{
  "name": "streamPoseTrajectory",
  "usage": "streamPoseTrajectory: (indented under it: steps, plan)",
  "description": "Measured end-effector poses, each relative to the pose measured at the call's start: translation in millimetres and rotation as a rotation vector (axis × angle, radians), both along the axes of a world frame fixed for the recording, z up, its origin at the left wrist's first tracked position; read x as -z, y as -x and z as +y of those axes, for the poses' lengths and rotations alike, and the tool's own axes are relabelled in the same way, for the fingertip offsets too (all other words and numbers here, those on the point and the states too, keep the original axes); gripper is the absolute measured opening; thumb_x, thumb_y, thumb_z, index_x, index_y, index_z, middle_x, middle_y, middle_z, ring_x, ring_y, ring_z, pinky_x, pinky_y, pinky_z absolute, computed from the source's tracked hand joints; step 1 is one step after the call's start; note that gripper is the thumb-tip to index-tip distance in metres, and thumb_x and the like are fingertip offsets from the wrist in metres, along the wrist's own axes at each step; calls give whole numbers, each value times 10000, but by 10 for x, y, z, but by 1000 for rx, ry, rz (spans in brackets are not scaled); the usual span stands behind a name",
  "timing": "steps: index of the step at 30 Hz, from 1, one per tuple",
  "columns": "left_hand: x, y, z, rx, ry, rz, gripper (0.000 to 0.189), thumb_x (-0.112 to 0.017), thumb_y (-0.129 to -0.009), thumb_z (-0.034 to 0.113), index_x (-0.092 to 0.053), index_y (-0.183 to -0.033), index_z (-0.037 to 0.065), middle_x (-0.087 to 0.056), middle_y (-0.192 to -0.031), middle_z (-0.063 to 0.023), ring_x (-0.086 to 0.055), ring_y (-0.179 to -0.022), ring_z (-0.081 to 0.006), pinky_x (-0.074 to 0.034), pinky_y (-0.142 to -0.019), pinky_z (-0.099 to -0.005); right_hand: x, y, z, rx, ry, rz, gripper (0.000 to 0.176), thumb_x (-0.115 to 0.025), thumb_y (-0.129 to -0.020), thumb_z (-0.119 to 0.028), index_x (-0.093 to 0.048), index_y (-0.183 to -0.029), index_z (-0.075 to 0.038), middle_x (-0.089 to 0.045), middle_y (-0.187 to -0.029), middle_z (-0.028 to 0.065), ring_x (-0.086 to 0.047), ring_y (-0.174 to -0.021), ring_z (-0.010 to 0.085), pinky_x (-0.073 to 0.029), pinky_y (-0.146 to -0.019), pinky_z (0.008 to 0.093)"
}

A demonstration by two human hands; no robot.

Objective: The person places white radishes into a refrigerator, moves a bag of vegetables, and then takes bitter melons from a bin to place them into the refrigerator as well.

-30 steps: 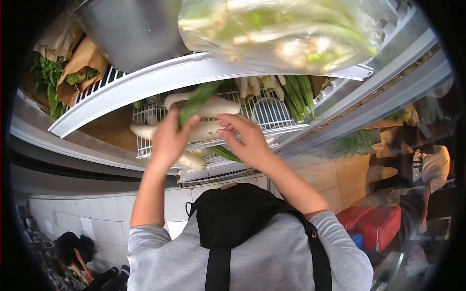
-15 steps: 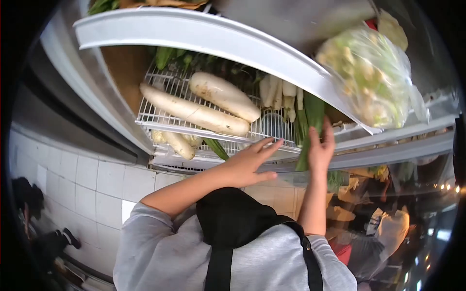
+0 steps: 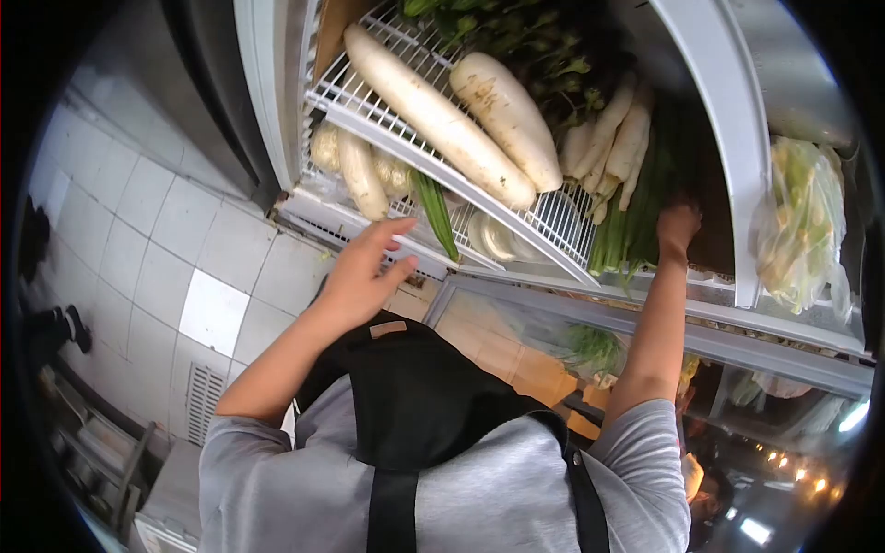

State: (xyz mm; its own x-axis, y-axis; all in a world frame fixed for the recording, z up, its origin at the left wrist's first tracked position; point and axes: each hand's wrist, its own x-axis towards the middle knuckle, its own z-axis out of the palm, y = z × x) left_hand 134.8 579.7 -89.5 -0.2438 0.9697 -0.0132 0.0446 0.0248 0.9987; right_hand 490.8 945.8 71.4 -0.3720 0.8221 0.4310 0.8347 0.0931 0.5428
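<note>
At shelf corner: right hand (image 3: 678, 226), fingers curled, pressed against scallions (image 3: 631, 230); whether it grips them cannot be told.
Scallions: bunched at the right end of the wire shelf (image 3: 562, 217), beside pale roots (image 3: 608, 138); likely wedged there so the bunch holds together.
Left hand (image 3: 364, 272): open, fingers spread, holding nothing; it hovers below the shelf edge, apart from it.
Daikon (image 3: 433, 115): two lie lengthwise on the shelf, probably to rest flat across the wires.
Bag (image 3: 797, 221): plastic, filled with greens, right of the scallions.
</note>
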Motion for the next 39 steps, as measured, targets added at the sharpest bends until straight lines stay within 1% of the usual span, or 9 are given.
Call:
streamPoseTrajectory:
  steps: [6,12,17,19,20,22,27,29,39]
  plan:
    - [181,-147,-507,-202,142,-18,426,-622,-822,125,-495,-1226,78,-570,-1134,-93,-557,-922,-189,-461,-782,-302,15,-162,776,-84,-158,-204,184,-572,-771,-158,-668,-867,-34,-643,-939,196,-624,-902,351,-497,-792,456]
    - [143,-276,-915,-206,291,-35,438,-619,-824,117,-490,-1241,87,-568,-1146,-91,-544,-956,-185,-447,-821,-315,-8,-183,872,81,6,-123,344,-473,-854,-296,-624,-1018,-34,-624,-998,229,-604,-946,377,-474,-862,444]
    - [223,-30,-1159,-309,272,-34,427,-601,-829,73,-490,-1242,74,-555,-1144,-84,-522,-960,-165,-439,-829,-295,-188,872,-674,-532,-118,104,312,-563,-860,-264,-616,-1055,-27,-655,-974,159,-626,-905,318,-485,-833,383]
    - [274,79,-1212,-361,279,-42,428,-624,-820,111,-498,-1229,93,-571,-1121,-83,-543,-948,-181,-443,-824,-320,-83,1263,-1505,-331,725,752,276,-619,-834,-224,-635,-1041,-42,-646,-1033,104,-609,-933,203,-486,-834,365]
    - [302,130,-1233,-363,291,-48,430,-615,-823,91,-493,-1235,84,-563,-1128,-83,-530,-949,-170,-439,-825,-305,164,1403,-1863,-507,1035,987,217,-628,-835,-181,-655,-1009,-54,-665,-957,65,-606,-863,133,-488,-781,303]
    - [341,241,-1261,-344,303,-52,433,-597,-830,53,-484,-1247,65,-548,-1141,-82,-505,-952,-148,-432,-825,-277,469,1855,-2464,-322,1495,660,267,-648,-820,-230,-654,-1005,-38,-665,-971,102,-621,-909,196,-484,-806,346]
    - [385,453,-1372,-288,268,-53,426,-610,-826,79,-489,-1234,71,-557,-1112,-80,-521,-941,-159,-435,-818,-288,2359,2185,-2156,-305,748,273,607,-631,-795,-200,-347,-1276,37,-563,-1060,275,-567,-976,399,-468,-826,448]
    - [462,497,-1429,-280,256,-57,422,-627,-819,123,-500,-1219,79,-585,-1073,-87,-559,-923,-181,-455,-805,-312,2622,2307,-1996,-174,800,427,646,-641,-778,-229,-324,-1281,23,-574,-1033,280,-570,-957,411,-460,-821,464]
    - [1147,331,-912,-116,287,-388,459,-663,-799,183,-488,-1201,49,-585,-1060,-118,-558,-948,-193,-451,-820,-311,1805,2014,-2886,-51,983,1030,379,-666,-717,-210,-569,-1006,16,-633,-913,189,-603,-820,275,-461,-750,352]
